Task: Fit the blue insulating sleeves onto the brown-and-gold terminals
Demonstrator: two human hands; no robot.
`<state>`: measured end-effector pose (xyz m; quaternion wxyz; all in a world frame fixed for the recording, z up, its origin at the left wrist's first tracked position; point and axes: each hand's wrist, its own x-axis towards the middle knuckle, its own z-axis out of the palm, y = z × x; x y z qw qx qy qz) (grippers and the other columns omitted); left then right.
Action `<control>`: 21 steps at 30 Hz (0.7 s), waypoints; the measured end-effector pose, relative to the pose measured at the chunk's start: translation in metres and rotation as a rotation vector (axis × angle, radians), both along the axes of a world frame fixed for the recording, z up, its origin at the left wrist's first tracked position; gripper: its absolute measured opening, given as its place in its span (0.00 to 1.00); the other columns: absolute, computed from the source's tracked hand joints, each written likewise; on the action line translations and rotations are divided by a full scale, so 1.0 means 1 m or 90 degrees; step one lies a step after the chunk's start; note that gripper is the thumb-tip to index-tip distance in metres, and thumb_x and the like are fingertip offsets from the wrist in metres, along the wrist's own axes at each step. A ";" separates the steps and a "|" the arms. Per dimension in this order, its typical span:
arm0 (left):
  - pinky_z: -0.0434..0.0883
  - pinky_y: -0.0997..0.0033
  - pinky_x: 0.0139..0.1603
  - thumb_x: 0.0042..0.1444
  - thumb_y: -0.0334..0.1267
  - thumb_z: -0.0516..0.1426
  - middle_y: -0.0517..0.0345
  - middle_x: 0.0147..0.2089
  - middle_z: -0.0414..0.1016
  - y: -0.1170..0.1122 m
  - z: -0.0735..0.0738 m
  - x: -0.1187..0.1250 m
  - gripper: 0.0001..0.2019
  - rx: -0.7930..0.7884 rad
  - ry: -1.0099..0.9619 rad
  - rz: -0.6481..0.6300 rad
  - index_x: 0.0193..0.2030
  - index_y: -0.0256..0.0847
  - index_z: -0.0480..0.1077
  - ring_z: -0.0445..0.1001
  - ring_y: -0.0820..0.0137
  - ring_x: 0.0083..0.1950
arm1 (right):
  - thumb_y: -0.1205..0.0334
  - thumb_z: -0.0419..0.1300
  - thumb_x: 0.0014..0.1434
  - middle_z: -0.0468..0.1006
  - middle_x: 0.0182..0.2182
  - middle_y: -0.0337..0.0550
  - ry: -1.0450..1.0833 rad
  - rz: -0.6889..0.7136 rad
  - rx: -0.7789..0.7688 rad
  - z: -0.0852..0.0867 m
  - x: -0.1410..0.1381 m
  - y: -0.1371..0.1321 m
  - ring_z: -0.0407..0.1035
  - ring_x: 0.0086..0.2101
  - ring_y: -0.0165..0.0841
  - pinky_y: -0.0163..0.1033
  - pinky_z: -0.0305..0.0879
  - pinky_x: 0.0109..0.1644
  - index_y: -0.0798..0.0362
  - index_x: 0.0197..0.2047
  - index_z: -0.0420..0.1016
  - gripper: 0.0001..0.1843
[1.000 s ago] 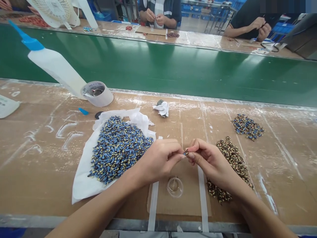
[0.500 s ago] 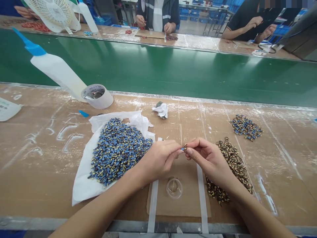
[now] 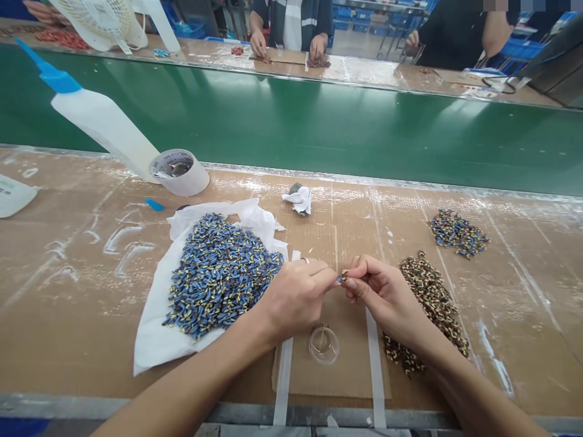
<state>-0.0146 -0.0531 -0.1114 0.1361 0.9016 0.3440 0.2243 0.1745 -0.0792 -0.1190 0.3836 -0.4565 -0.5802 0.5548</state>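
Over the taped cardboard my two hands meet, fingertips nearly touching. My left hand [image 3: 300, 294] is closed in a pinch on a small blue piece [image 3: 339, 279]. My right hand [image 3: 380, 291] pinches a small dark brown piece [image 3: 344, 275] against the blue one; whether they are joined I cannot tell. Left of my hands, a heap of small blue, black and yellow pieces [image 3: 214, 273] lies on a white sheet [image 3: 152, 321]. Beside my right wrist spreads a pile of brown-and-cream curved pieces [image 3: 428, 285]. A clear cup with a thin stick [image 3: 323, 346] stands below my hands.
A smaller pile of blue and brown pieces [image 3: 458, 233] lies at the right. Behind the sheet are a tape roll [image 3: 186, 182], a leaning white bottle [image 3: 102, 124] and crumpled paper [image 3: 299, 199]. Beyond the green belt [image 3: 296, 121], other people sit working.
My left hand has rolled over, its knuckles now more on top and a ring showing. Both hands stay together at the pieces. The co-workers' hands across the belt have moved.
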 end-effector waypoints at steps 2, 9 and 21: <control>0.57 0.71 0.28 0.61 0.29 0.47 0.58 0.25 0.67 0.000 0.000 0.000 0.13 0.017 0.019 -0.002 0.26 0.37 0.65 0.63 0.71 0.26 | 0.60 0.57 0.64 0.70 0.26 0.38 -0.008 0.002 -0.005 -0.001 0.000 -0.001 0.66 0.28 0.30 0.37 0.64 0.33 0.53 0.34 0.67 0.07; 0.58 0.70 0.29 0.58 0.27 0.48 0.57 0.27 0.68 -0.002 -0.002 0.000 0.11 0.042 0.062 -0.003 0.26 0.37 0.65 0.63 0.70 0.27 | 0.60 0.56 0.63 0.68 0.26 0.37 -0.010 0.017 -0.027 -0.003 -0.001 -0.002 0.65 0.28 0.30 0.36 0.63 0.32 0.52 0.34 0.65 0.07; 0.56 0.71 0.26 0.58 0.28 0.48 0.58 0.25 0.67 -0.002 0.000 0.000 0.11 -0.014 0.042 0.005 0.25 0.37 0.64 0.63 0.71 0.25 | 0.61 0.55 0.64 0.67 0.25 0.36 -0.026 0.011 -0.004 -0.001 -0.005 -0.002 0.64 0.27 0.30 0.37 0.62 0.31 0.51 0.33 0.63 0.07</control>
